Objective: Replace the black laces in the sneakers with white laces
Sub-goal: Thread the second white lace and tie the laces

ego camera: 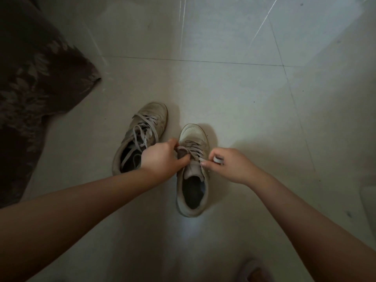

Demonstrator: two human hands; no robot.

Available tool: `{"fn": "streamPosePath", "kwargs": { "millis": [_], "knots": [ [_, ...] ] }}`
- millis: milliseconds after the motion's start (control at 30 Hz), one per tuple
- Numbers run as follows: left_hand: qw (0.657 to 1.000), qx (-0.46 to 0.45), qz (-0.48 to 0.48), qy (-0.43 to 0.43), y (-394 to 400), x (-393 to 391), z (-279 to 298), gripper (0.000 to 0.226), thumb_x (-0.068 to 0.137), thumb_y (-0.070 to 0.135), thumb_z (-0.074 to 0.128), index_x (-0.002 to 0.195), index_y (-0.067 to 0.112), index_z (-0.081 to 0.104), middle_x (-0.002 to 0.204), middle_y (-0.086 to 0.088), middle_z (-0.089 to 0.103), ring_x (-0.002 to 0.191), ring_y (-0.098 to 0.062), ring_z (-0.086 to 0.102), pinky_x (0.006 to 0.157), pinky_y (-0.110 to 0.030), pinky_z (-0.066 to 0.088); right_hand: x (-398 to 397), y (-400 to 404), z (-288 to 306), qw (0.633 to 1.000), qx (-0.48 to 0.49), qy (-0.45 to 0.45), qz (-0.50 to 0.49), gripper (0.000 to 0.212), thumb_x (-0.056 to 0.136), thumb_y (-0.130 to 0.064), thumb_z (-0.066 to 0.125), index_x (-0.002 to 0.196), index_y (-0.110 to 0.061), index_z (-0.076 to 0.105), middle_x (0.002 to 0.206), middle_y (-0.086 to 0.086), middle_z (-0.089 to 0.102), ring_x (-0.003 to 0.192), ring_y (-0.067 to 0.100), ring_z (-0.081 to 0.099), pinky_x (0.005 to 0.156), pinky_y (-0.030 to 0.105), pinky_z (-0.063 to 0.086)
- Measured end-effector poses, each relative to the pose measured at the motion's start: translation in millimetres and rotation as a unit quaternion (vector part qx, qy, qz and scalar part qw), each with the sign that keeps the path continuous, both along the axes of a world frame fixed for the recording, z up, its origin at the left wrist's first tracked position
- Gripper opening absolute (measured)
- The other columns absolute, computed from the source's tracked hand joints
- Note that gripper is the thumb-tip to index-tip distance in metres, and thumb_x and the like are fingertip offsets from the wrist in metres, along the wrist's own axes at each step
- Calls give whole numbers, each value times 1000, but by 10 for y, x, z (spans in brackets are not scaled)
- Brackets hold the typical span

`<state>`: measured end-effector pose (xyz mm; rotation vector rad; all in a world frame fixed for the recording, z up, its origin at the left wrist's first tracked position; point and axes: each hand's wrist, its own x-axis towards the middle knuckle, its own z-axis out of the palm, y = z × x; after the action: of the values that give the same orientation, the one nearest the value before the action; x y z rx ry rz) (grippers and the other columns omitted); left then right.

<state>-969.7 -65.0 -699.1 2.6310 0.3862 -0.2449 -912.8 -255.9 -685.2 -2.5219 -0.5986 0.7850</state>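
Two worn pale sneakers stand on the tiled floor. The left sneaker (142, 137) lies tilted, with loose grey-white laces (142, 129) across it. The right sneaker (193, 174) stands upright, toe away from me, with laces (193, 148) crossing its upper. My left hand (162, 157) pinches a lace at the left side of the right sneaker's tongue. My right hand (230, 165) pinches a lace end at the shoe's right side and has a white ring-like thing (218, 159) at its fingers. No black lace shows.
A dark flower-patterned cloth (34, 82) covers the left side. Pale floor tiles (244, 88) stretch beyond the shoes. A pale object (368, 200) sits at the right edge, and a foot or slipper (254, 271) shows at the bottom.
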Motion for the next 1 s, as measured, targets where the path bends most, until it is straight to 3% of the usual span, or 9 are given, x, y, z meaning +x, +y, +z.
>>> {"fn": "streamPosePath", "kwargs": {
  "millis": [100, 200, 333, 400, 533, 667, 733, 833, 1000],
  "knots": [
    [1000, -16, -13, -12, 81, 37, 37, 34, 79, 59, 58, 83, 26, 59, 74, 6, 59, 78, -19, 61, 54, -25, 33, 53, -41, 23, 1000, 25, -2, -4, 28, 88, -40, 60, 64, -27, 53, 59, -8, 50, 59, 5, 46, 59, 28, 37],
    [999, -43, -18, -7, 150, 59, 64, 33, 78, 58, 62, 73, 25, 58, 66, 10, 53, 73, -16, 57, 54, -26, 37, 122, -211, 28, 978, 134, 71, -146, 36, 92, -27, 59, 58, -21, 48, 53, -8, 38, 47, 4, 32, 48, 21, 27],
    [999, -41, -24, 0, 176, 77, 64, 35, 77, 59, 63, 76, 24, 62, 70, 9, 55, 74, -14, 57, 58, -26, 43, 171, -535, -109, 870, 221, 166, -409, 33, 94, -16, 52, 62, -16, 44, 61, 2, 39, 42, 6, 29, 42, 18, 23],
    [998, -59, -27, 9, 162, 94, 55, 35, 78, 59, 63, 78, 23, 63, 67, 9, 54, 67, -10, 54, 54, -25, 40, 125, -547, -163, 819, 256, 198, -474, 28, 94, -13, 50, 67, -13, 54, 68, 4, 49, 45, 5, 40, 46, 18, 34],
    [982, -190, -4, -1, 143, 108, 54, 35, 89, 44, 56, 79, 12, 64, 62, 1, 50, 57, -12, 47, 54, -27, 37, -14, -250, -126, 732, 390, 337, -447, 38, 95, -13, 42, 69, -10, 69, 85, 9, 64, 77, 16, 54, 70, 24, 45],
    [956, -292, 37, -7, 75, 125, 108, 35, 94, 34, 52, 81, 3, 61, 65, -1, 50, 61, -11, 47, 62, -24, 41, -13, 47, 2, 648, 461, 398, -458, 47, 96, -17, 46, 49, -13, 50, 47, 0, 46, 54, 12, 53, 83, 31, 50],
    [954, -292, 61, 5, 61, 151, 97, 33, 94, 33, 53, 84, 3, 61, 65, 1, 50, 60, -9, 46, 57, -18, 38, -7, 147, 35, 657, 449, 399, -455, 49, 97, -19, 46, 49, -19, 36, 38, -5, 30, 38, 7, 38, 66, 23, 47],
    [957, -276, 91, 1, 121, 174, 27, 30, 93, 29, 52, 87, 2, 63, 80, -8, 65, 76, -20, 60, 70, -33, 49, -1, 171, -11, 713, 378, 372, -459, 41, 98, -21, 47, 63, -22, 26, 38, -8, 20, 32, 5, 21, 39, 17, 24],
    [950, -288, 124, -4, 165, 134, -99, 32, 94, 28, 49, 85, -1, 59, 92, -17, 67, 87, -32, 64, 80, -51, 52, 11, 8, -163, 703, 355, 380, -485, 37, 97, -22, 48, 66, -22, 28, 40, -9, 19, 32, 5, 19, 34, 17, 20]
  ]
}}
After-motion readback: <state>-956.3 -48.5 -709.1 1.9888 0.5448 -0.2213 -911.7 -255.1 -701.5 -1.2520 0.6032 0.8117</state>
